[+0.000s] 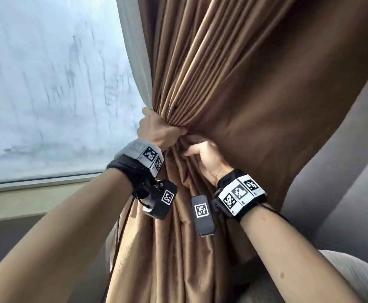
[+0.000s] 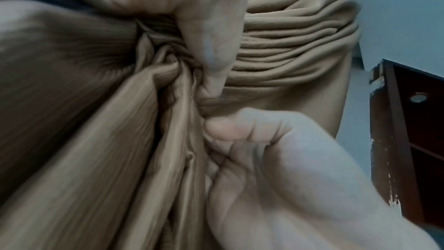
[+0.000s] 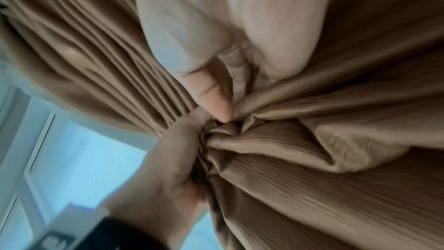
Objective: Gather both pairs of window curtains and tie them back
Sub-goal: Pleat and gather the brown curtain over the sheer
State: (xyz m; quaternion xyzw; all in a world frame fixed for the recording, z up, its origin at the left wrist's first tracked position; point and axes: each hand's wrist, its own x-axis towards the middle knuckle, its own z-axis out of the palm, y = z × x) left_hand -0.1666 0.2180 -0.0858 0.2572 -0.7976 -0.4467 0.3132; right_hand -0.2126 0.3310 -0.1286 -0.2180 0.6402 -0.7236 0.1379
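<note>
Head view: both hands around bunched brown curtain [image 1: 233,88].

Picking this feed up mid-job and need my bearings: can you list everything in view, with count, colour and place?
Brown curtain: one, brown, right of the window, bunched into pleats at mid-height.
White curtain: one, white, a strip between the brown curtain and the glass.
Window: one, pale and streaked, on the left.
Window sill: one, cream, under the window.
Wall: grey, right of the curtain.
Wooden frame: one, dark brown with chipped paint, right edge of the left wrist view.
Wrist bands: two, black with black-and-white markers, one on each wrist.
Left hand: grips the gathered pleats.
Right hand: pinches folds just beside the left hand.
</note>
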